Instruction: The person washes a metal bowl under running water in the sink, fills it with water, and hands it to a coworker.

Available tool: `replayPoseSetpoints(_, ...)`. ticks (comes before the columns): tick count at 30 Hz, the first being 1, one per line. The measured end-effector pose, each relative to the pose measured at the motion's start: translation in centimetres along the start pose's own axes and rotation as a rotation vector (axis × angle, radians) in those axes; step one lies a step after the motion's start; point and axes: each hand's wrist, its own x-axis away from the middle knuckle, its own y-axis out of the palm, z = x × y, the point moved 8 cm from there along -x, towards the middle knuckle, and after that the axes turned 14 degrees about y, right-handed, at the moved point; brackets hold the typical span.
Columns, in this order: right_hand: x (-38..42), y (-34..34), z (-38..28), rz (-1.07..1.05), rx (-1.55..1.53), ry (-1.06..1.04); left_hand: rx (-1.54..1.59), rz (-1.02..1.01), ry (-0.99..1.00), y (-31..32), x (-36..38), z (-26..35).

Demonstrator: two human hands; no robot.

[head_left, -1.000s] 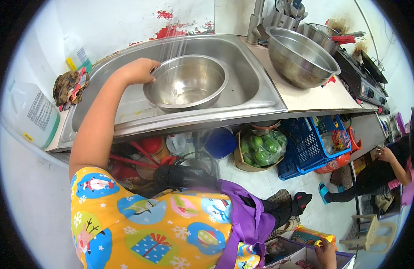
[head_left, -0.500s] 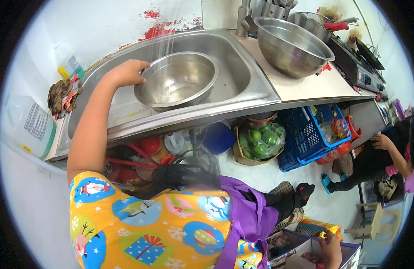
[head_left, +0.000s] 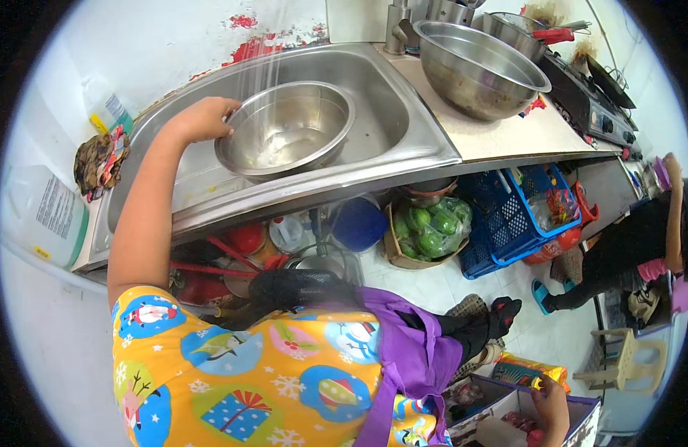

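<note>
Water runs down in thin streams into a steel bowl [head_left: 325, 138], which sits in the metal sink [head_left: 388, 112]. My left hand [head_left: 210, 119] grips the bowl's left rim, fingers curled over the edge. Shallow water shows at the bottom of the bowl. Far to the lower right, my right hand [head_left: 550, 398] is over a divided box [head_left: 500, 406], its fingers bent around a small yellow thing too small to name. Beside those fingers lies a yellow and orange packet [head_left: 519, 369].
A larger steel bowl [head_left: 478, 78] stands on the counter right of the sink, near a stove [head_left: 601, 119]. Bottles and a crumpled cloth [head_left: 98, 160] are at left. Below are a blue crate [head_left: 493, 216] and bagged green produce [head_left: 433, 231]. Another person [head_left: 627, 246] stands at far right.
The view has shifted slightly, so the sink and counter appear a little higher and further left. The other person's arm has gone up. My left hand remains on the rim.
</note>
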Motion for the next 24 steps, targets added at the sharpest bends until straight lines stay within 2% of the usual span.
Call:
replayPoseSetpoints(6,-0.1,-0.2,-1.6,-0.021,0.026,0.044,-0.015,0.006,-0.023,-0.2,0.3,0.4)
replayPoseSetpoints(9,-1.5,0.5,-0.6,-0.085,0.109,0.036,-0.008,0.025,-0.019,-0.4,0.0,0.4)
replayPoseSetpoints(12,-1.2,-0.4,-1.2,-0.039,0.043,0.092,0.027,0.011,-0.007,0.2,-0.3,-0.6)
replayPoseSetpoints(15,-1.9,0.3,0.4,-0.047,0.138,0.067,0.052,-0.005,-0.017,0.2,0.1,-0.4)
replayPoseSetpoints(18,-1.2,0.0,0.4,0.006,0.039,0.121,0.048,0.014,-0.01,0.0,-0.2,-0.6)
replayPoseSetpoints(24,0.1,-0.8,-2.1,-0.026,-0.074,0.055,0.134,-0.012,0.002,0.7,-0.2,-1.3)
